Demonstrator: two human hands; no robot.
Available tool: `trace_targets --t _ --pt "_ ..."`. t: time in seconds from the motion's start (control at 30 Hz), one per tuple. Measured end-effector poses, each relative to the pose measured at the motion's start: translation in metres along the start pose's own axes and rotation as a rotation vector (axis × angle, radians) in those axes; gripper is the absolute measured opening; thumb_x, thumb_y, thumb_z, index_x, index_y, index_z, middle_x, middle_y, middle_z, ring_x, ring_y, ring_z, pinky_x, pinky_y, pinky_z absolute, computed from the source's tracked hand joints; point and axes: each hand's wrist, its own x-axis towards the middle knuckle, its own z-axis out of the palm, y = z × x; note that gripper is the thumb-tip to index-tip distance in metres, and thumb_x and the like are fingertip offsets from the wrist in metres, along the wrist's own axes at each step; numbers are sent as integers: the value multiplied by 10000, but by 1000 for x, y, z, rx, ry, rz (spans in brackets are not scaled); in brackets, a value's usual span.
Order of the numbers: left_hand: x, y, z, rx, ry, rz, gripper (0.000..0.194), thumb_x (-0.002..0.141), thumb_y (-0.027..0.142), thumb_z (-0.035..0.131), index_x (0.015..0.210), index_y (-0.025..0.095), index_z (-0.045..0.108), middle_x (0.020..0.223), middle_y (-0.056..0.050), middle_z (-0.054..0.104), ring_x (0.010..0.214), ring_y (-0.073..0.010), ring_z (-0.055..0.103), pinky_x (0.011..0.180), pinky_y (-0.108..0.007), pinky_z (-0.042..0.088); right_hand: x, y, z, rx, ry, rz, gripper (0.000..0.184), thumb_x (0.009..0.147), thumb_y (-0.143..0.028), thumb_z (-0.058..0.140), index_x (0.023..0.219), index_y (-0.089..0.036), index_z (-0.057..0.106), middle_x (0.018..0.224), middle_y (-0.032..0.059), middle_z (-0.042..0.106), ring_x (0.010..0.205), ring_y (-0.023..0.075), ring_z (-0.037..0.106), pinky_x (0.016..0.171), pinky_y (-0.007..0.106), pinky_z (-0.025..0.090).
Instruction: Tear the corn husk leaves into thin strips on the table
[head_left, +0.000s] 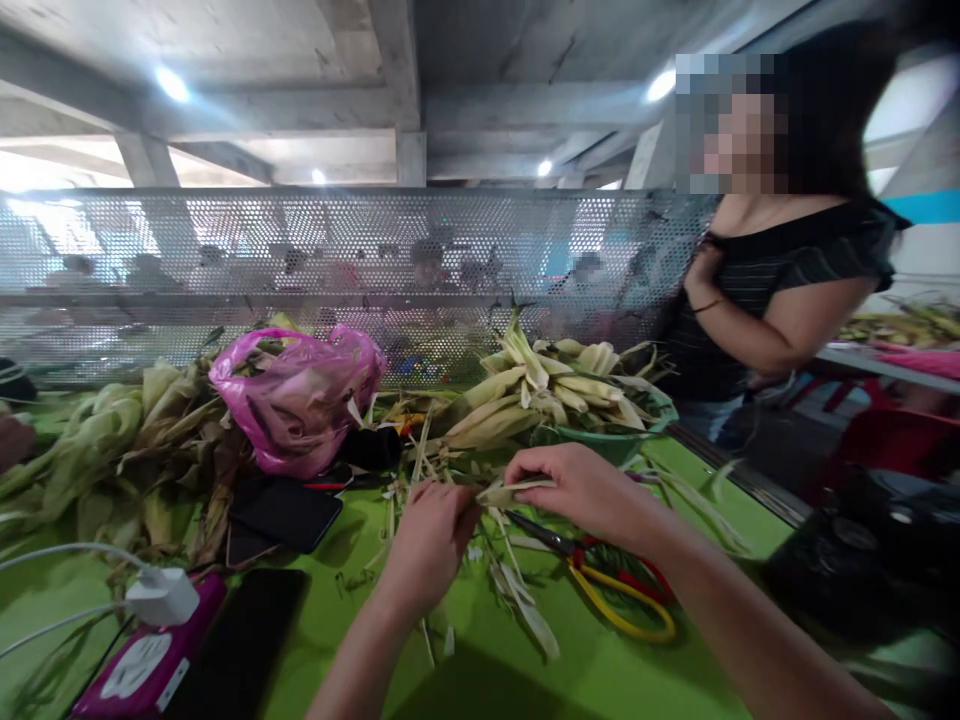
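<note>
Between my two hands a pale strip of corn husk (517, 489) is stretched above the green table. My left hand (437, 520) pinches its left end, the fingers curled together. On the other end, my right hand (566, 487) grips the strip between thumb and fingers. Just under my right hand lie scissors (611, 590) with yellow and red handles, their dark blades pointing left. Loose husk scraps (525, 600) are scattered below my hands. Beyond them, a heap of corn husks (555, 385) fills a green basin (641, 440).
A pink plastic bag (304, 400) stands beside a husk pile (142, 440) on the left. Dark phones (292, 515), a purple power strip (157, 650) and a white charger (163, 597) lie nearer. A perforated metal screen (330, 260) runs behind. A person (787, 260) stands at the right.
</note>
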Motion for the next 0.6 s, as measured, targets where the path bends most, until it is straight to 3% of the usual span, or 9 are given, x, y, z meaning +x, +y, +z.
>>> trace_targets --t 0.07,0.13,0.23,0.3,0.43,0.6 --pt "-2 -1 7 -123 -59 -102 275 913 347 427 804 206 636 717 -39 618 684 -188 541 673 -301 374 2 0 -2 -87 67 -85 147 803 -165 606 859 -231 725 830 3 728 773 182 643 711 270 442" --pt "-2 -4 14 -327 -78 -220 318 911 410 412 776 198 606 626 0 523 576 -149 453 561 -264 318 2 1 0 -224 214 -206 166 836 -159 601 901 -243 729 974 21 730 915 207 635 821 324 443" --pt "-1 -10 26 -604 -70 -367 341 883 475 434 743 190 558 563 45 389 514 -116 354 500 -243 258 0 6 13 -438 481 -336 162 874 -186 596 946 -253 724 1218 38 659 1110 240 559 950 412 395" --pt "0 -14 36 -749 -38 -454 363 854 519 461 712 190 521 532 66 334 483 -102 314 483 -236 250 -3 10 25 -517 600 -372 167 883 -186 593 972 -253 717 1297 37 614 1133 232 544 981 423 379" --pt "2 -17 46 -952 130 -475 424 778 603 546 726 183 517 535 70 381 473 -88 334 483 -226 282 -11 16 43 -518 715 -430 210 869 -172 616 1038 -268 695 1304 19 613 1108 204 555 1005 405 363" --pt "3 -12 46 -1147 239 -455 416 740 582 631 786 173 567 544 70 397 493 -81 353 527 -218 349 -21 10 43 -493 752 -463 220 873 -151 591 1020 -285 685 1235 -5 657 1069 182 568 1011 377 353"
